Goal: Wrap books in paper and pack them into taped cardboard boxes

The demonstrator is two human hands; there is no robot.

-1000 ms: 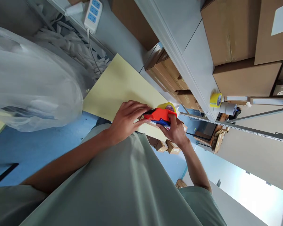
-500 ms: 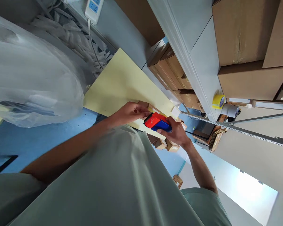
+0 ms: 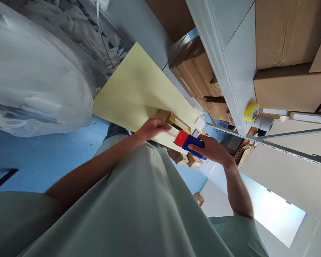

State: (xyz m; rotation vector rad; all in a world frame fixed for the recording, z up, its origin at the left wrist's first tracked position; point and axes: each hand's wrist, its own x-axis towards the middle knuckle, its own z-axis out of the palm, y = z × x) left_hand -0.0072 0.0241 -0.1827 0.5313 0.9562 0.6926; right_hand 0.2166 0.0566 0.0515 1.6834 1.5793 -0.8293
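My right hand [image 3: 212, 147] is wrapped round a red and blue tape dispenser [image 3: 190, 142], its red end facing my left hand. A short, clear strip of tape [image 3: 173, 131] stretches from the dispenser to the pinched fingertips of my left hand [image 3: 153, 128]. Just behind my hands a small cardboard box [image 3: 163, 115] lies on the pale yellow tabletop [image 3: 135, 82]. Right beside it is a box with a yellow label [image 3: 179, 123]. A phone-like item [image 3: 195, 133] shows partly past the dispenser.
A large clear plastic bag [image 3: 40, 78] bulges at the left. Cardboard boxes [image 3: 200, 73] stand behind the table, and more boxes [image 3: 283, 32] fill the shelf [image 3: 240, 75]. Yellow tape rolls [image 3: 251, 112] sit at the shelf's end. Small boxes [image 3: 188, 159] are below the table's near edge.
My right hand has moved right with the dispenser, away from my left hand. A strip of clear tape now spans the gap between them. The camera view has shifted slightly.
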